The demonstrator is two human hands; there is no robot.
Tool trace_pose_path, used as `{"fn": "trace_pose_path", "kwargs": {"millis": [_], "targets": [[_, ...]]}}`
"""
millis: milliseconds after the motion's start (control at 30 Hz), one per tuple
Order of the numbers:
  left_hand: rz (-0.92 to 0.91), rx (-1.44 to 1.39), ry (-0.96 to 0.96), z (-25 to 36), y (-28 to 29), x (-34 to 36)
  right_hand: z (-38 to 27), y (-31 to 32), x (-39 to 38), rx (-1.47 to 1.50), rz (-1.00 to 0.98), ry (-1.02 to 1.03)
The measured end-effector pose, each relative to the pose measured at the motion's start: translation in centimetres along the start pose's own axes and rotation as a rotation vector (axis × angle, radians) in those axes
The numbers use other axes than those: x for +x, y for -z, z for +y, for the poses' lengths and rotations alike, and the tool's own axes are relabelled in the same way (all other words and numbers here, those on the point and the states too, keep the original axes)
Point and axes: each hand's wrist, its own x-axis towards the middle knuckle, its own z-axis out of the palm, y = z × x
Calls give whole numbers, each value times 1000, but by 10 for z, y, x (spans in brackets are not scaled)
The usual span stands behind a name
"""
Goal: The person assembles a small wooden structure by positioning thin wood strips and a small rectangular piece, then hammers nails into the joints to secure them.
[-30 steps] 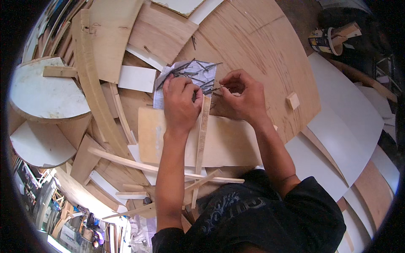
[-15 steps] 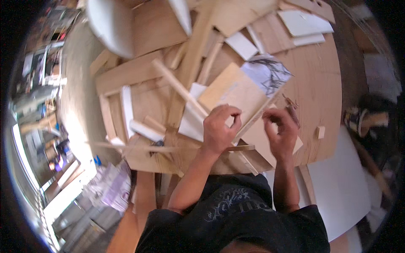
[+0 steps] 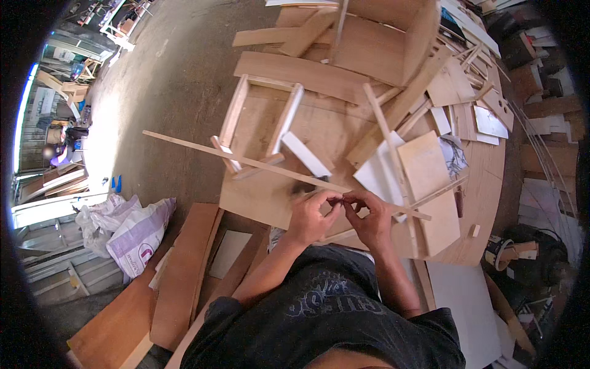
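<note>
My left hand point(image 3: 313, 215) and my right hand point(image 3: 369, 218) meet at their fingertips, pinching a small dark object too small to make out. Beneath them a long thin wooden strip point(image 3: 276, 170) slants across the pale plywood table point(image 3: 252, 200). Another upright-running strip point(image 3: 383, 123) lies just beyond my right hand, beside a square plywood piece point(image 3: 423, 165). Farther right, dark nails point(image 3: 455, 161) rest on a white paper.
An open frame point(image 3: 289, 111) and plywood box point(image 3: 369, 49) occupy the table's far side. Boards point(image 3: 184, 283) and plastic sacks point(image 3: 132, 240) lie at lower left. A bucket point(image 3: 498, 252) stands right of the table. A blurred person point(image 3: 60, 152) is at far left.
My view has swung, bringing more floor and table into sight. My hands have left the nails on the paper and come together fingertip to fingertip above the long strip.
</note>
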Motion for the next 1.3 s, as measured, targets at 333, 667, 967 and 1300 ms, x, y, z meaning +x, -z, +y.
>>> {"fn": "trace_pose_path", "kwargs": {"millis": [333, 667, 967, 1300], "targets": [[-111, -54, -36, -95, 162, -7, -65, -173, 7, -184, 30, 18], [109, 38, 162, -200, 205, -40, 12, -267, -1, -425, -17, -61], [169, -164, 509, -226, 217, -24, 54, -298, 5, -486, 100, 72], [238, -128, 365, -238, 225, -13, 4, -281, 12, -445, 227, -3]]}}
